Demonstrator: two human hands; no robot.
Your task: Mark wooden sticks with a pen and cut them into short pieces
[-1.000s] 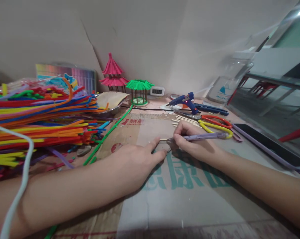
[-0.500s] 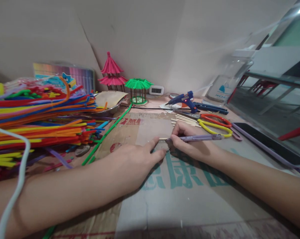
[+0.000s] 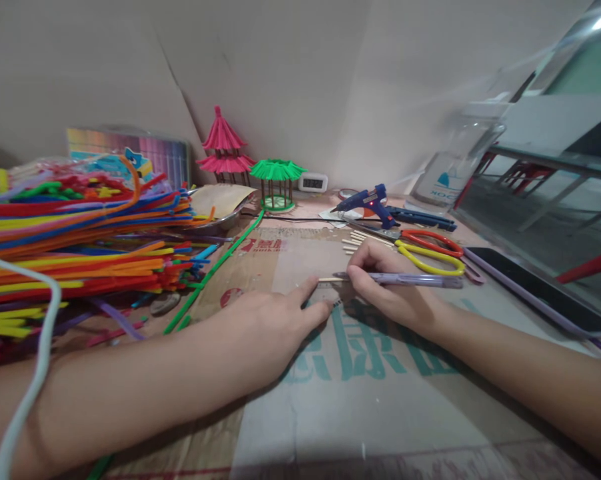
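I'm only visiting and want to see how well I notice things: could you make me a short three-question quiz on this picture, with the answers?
1. Open question: what does the right hand hold?
2. True or false: the green-roofed model stands to the right of the pink-roofed model in the picture.
3. Fill in the blank: in the picture, the small white digital clock stands between the green-roofed model and the blue ____.

Key:
1. A purple pen.
2. True.
3. Glue gun.
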